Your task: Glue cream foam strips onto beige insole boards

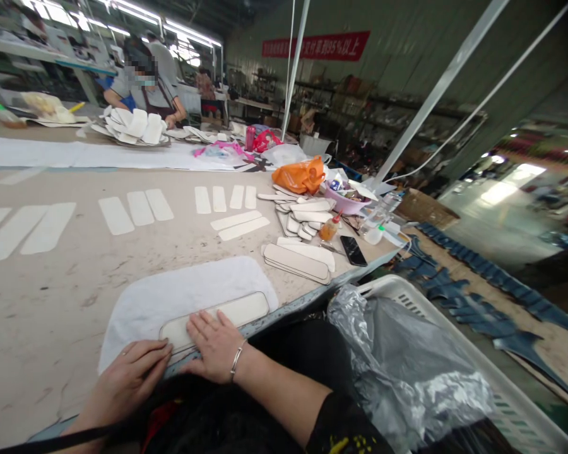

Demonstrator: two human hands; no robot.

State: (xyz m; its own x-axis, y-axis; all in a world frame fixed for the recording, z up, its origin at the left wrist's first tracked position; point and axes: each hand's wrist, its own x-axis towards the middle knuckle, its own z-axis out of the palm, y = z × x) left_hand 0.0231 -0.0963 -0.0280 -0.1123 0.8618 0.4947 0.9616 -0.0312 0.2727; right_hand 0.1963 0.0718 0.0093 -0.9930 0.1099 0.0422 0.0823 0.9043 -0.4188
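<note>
A long cream panel with rounded ends point(246, 310) lies on a white cloth point(146, 296) near the table's front edge. My right hand point(213, 343) rests flat on the panel, its fingers spread, with a bracelet at the wrist. At the panel's left end my left hand point(137, 372) has its fingers pressed together on the edge. Several similar panels point(296, 261) are stacked to the right of the cloth. Paler strips point(239, 224) lie farther back on the table.
A phone point(353, 250), a glue bottle point(329, 228), and an orange bag point(299, 175) stand at the right. A white basket point(407, 287) with grey plastic sits beside the table. A person point(146, 88) works across the table.
</note>
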